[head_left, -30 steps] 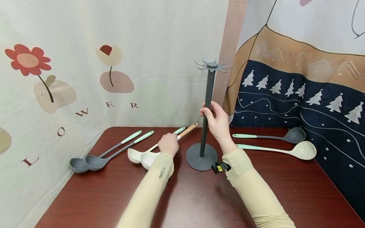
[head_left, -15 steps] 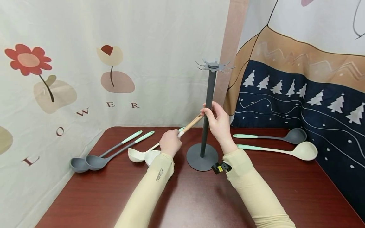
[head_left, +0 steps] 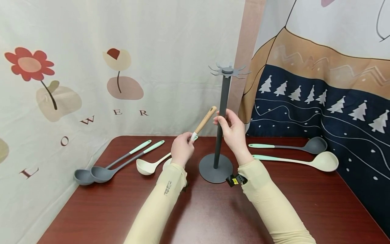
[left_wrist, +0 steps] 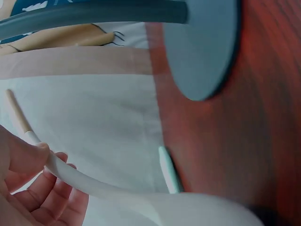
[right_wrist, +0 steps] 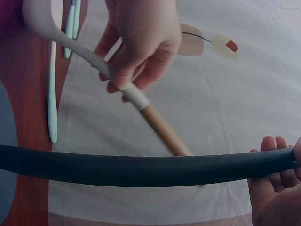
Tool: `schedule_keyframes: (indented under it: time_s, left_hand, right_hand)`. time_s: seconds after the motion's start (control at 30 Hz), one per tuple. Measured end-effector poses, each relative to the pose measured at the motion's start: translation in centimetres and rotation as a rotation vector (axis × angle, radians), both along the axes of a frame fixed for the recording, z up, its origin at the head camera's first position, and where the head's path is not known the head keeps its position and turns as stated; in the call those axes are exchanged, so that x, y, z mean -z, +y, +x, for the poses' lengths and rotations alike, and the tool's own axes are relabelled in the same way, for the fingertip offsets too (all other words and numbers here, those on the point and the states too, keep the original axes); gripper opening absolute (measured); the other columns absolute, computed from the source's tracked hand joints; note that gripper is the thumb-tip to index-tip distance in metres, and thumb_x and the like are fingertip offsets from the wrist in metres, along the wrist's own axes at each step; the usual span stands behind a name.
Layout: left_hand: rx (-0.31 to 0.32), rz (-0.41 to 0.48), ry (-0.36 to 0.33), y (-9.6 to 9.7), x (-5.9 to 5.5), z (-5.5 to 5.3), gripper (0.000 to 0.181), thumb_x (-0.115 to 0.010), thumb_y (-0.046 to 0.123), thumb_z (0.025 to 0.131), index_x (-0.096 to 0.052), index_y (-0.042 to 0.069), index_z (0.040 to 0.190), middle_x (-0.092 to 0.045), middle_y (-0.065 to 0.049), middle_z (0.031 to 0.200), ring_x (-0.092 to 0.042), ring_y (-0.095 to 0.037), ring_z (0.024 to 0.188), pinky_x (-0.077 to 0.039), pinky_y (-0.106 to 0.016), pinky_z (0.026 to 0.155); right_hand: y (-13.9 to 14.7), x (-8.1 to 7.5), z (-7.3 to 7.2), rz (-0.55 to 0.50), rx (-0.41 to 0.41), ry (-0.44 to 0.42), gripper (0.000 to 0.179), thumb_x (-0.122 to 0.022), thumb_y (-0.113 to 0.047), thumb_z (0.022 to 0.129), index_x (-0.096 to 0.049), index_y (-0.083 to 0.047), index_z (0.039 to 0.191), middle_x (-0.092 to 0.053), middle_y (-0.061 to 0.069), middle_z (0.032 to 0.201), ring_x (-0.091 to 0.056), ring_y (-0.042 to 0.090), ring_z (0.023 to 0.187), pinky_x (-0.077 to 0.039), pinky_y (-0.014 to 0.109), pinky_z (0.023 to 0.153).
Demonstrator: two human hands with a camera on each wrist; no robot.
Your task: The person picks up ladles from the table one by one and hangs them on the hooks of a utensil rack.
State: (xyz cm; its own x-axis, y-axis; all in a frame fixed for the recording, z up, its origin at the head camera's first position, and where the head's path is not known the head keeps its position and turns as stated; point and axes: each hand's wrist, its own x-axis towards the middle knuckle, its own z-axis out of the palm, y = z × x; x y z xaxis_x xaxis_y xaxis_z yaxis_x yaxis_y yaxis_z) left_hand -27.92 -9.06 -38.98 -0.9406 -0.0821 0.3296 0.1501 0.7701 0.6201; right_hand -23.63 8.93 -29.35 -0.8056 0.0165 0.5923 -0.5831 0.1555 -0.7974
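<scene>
My left hand [head_left: 182,149] pinches the white shaft of a ladle with a wooden handle [head_left: 205,119]. Its white bowl [right_wrist: 40,19] hangs low at the left in the right wrist view, while the handle tip points up towards a dark grey utensil stand [head_left: 223,95]. The right hand [head_left: 233,132] holds the stand's upright pole between thumb and fingers, about midway up. A ring of hooks [head_left: 228,70] tops the pole, with nothing hanging on it. Beyond my left hand lies a cream ladle [head_left: 147,167], whose mint handle [left_wrist: 169,169] is partly hidden in the head view.
Two grey ladles [head_left: 103,173] with mint handles lie side by side at the left of the brown table [head_left: 219,213]. At the right lie a grey ladle [head_left: 316,145] and a cream one [head_left: 326,162]. Printed curtains [head_left: 170,67] hang behind the table.
The left hand has lifted the wooden-handled ladle from beside the cream ladle and tilted it steeper, its handle tip rising beside the pole. The right hand and the stand stay in place.
</scene>
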Motion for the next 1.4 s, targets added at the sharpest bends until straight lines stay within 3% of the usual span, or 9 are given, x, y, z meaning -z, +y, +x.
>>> schedule_keyframes:
  time_s: [0.43, 0.73, 1.13, 1.4]
  left_hand:
    - [0.03, 0.111, 0.102, 0.4, -0.8, 0.4, 0.019, -0.069, 0.005, 0.092, -0.071, 0.009, 0.111, -0.068, -0.008, 0.094, -0.064, -0.028, 0.089, -0.052, -0.043, 0.077]
    - [0.05, 0.24, 0.168, 0.3, -1.9, 0.1, 0.019, -0.069, 0.001, 0.091, -0.072, 0.006, 0.109, -0.072, -0.009, 0.098, -0.066, -0.026, 0.091, -0.052, -0.041, 0.081]
    - [0.078, 0.37, 0.17, 0.4, -3.5, 0.5, 0.02, -0.067, 0.002, 0.093, -0.071, 0.007, 0.112, -0.071, -0.009, 0.103, -0.066, -0.024, 0.094, -0.054, -0.04, 0.081]
    - [0.122, 0.473, 0.212, 0.4, -4.6, 0.4, 0.023, -0.067, 0.001, 0.091, -0.071, 0.003, 0.114, -0.071, -0.012, 0.1, -0.066, -0.026, 0.094, -0.054, -0.04, 0.082]
  right_hand:
    - [0.0, 0.0, 0.0, 0.007, 0.005, -0.003, 0.018, -0.058, -0.001, 0.099, -0.062, 0.01, 0.113, -0.068, 0.028, 0.097, -0.069, 0.038, 0.091, -0.053, 0.029, 0.083]
    - [0.0, 0.1, 0.0, 0.002, 0.005, 0.012, 0.018, -0.058, 0.0, 0.098, -0.062, 0.011, 0.112, -0.068, 0.028, 0.096, -0.068, 0.04, 0.091, -0.053, 0.029, 0.083]
    - [0.0, 0.1, 0.0, -0.007, 0.002, 0.007, 0.019, -0.058, 0.0, 0.098, -0.062, 0.011, 0.113, -0.068, 0.028, 0.096, -0.069, 0.04, 0.091, -0.052, 0.025, 0.082]
    - [-0.1, 0.1, -0.1, -0.005, 0.004, 0.012, 0.019, -0.058, -0.001, 0.098, -0.062, 0.011, 0.113, -0.068, 0.027, 0.096, -0.069, 0.038, 0.09, -0.051, 0.024, 0.081]
